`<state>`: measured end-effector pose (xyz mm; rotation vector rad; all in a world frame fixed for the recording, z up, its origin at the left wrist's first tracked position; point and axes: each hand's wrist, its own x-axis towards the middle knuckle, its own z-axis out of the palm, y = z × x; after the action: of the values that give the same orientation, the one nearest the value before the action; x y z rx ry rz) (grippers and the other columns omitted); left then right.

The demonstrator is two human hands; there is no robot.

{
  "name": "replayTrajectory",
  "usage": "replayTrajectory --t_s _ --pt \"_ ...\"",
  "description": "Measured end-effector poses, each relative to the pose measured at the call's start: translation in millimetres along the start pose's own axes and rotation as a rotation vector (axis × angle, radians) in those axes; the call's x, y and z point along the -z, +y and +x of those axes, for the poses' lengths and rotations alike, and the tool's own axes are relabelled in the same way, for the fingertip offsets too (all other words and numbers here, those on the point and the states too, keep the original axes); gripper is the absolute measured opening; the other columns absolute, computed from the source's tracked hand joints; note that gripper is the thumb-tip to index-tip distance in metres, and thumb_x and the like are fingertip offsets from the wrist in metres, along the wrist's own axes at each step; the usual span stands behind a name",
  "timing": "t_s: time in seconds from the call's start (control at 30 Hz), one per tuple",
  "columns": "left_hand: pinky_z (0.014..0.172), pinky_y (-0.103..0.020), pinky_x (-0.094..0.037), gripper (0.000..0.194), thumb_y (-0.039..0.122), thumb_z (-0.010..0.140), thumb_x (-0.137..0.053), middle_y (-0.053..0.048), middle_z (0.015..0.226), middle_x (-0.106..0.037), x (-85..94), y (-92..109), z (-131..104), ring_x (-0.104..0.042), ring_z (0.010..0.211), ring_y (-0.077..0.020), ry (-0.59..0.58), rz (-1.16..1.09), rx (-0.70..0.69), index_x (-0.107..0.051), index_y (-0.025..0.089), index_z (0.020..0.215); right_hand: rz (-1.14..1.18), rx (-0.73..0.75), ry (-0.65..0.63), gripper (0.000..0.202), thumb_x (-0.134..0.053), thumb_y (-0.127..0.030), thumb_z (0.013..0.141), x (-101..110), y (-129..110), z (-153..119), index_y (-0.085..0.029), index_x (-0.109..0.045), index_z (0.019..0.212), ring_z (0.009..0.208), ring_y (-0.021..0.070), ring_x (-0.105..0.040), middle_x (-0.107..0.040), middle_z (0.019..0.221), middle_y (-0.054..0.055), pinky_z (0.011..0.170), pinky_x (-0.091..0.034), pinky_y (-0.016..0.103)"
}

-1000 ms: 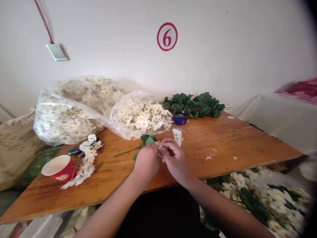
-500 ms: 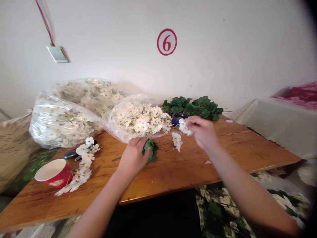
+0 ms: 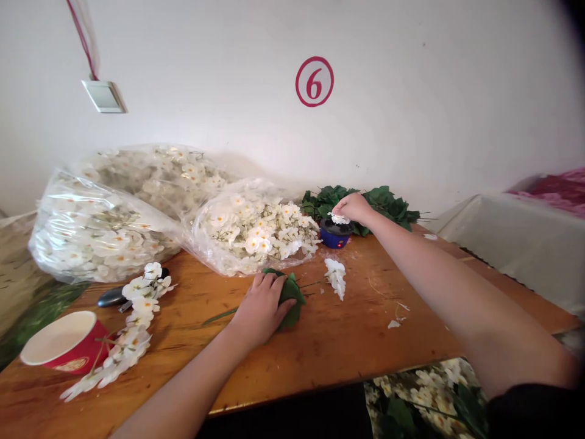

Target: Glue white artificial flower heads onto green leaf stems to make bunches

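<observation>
both arms (image 3: 425, 280) outstretched: left hand (image 3: 261, 305) spread on leaves (image 3: 293, 308), right hand (image 3: 354, 208) pinching blossom (image 3: 339, 219) over pot (image 3: 334, 238)

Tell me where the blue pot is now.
In the head view, the blue pot sits just right of centre, with bagged flowers to its left, leaves behind it, and the right hand holding a white flower at its top.

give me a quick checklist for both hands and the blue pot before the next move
1. Left hand on the green leaves: ok
2. White flower pinched in the right hand: ok
3. Flower at the mouth of the blue pot: ok
4. Flower touching the pot's contents: cannot tell, too small
5. Red light on the pot lit: ok
6. Table free of scraps: not ok, white scraps lie at right
</observation>
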<state>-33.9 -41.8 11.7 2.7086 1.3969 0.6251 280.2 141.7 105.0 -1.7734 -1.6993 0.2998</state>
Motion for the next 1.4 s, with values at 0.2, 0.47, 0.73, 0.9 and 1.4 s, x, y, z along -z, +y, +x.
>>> replayTrajectory --t_s 0.2,0.47,0.73,0.9,1.4 --pt "0.104 -0.047 -0.038 0.047 0.043 0.091 -0.050 -0.013 0.117 -0.058 -0.7 -3.3 -2.5 -0.047 0.115 -0.0275 0.022 -0.071 0.008 -0.051 0.016 0.129 0.032 -0.042 -0.015 0.016 -0.071 -0.011 0.061 -17.2 11.8 6.3 -0.007 -0.078 0.076 0.049 0.0104 -0.054 -0.070 0.061 0.008 0.049 -0.039 0.020" --pt "0.105 -0.047 -0.038 0.046 0.038 0.087 -0.057 -0.011 0.123 -0.056 0.1 -3.8 -2.1 -0.047 0.119 -0.0267 0.020 -0.215 0.043 -0.050 0.018 0.128 0.163 -0.075 0.070 0.017 -0.069 -0.013 0.063 -10.6 14.1 -0.7 -0.008 -0.077 0.077 0.059 0.0149 -0.061 -0.073 0.073 0.012 0.051 -0.042 0.022" --pt "0.103 -0.042 -0.041 0.056 0.020 0.081 -0.057 -0.011 0.129 -0.053 10.9 -1.7 -0.4 -0.049 0.121 -0.0238 0.197 -0.380 0.134 -0.039 0.019 0.134 0.653 -0.098 0.362 0.018 -0.074 -0.021 0.060 3.1 6.2 -32.0 -0.011 -0.073 0.075 0.072 0.0192 -0.065 -0.072 0.080 0.011 0.058 -0.049 0.027" --pt "0.101 -0.044 -0.041 0.033 0.029 0.088 -0.052 -0.011 0.123 -0.056 31.4 12.5 15.6 -0.049 0.117 -0.0264 0.236 -0.171 -0.063 -0.056 0.021 0.120 1.024 -0.068 0.209 0.019 -0.075 -0.020 0.055 -0.3 -3.6 -82.9 -0.015 -0.069 0.072 0.071 0.0182 -0.063 -0.068 0.078 0.008 0.059 -0.049 0.030" --pt "0.087 -0.034 -0.046 0.019 0.028 0.090 -0.051 -0.008 0.094 -0.058 -25.3 -3.8 32.8 -0.054 0.095 -0.0203 -0.043 -0.040 -0.248 -0.067 0.018 0.087 1.147 -0.254 -0.109 0.032 -0.086 -0.038 0.053 -59.1 9.7 -216.1 -0.020 -0.072 0.074 0.062 0.0136 -0.056 -0.066 0.072 0.002 0.057 -0.045 0.028"
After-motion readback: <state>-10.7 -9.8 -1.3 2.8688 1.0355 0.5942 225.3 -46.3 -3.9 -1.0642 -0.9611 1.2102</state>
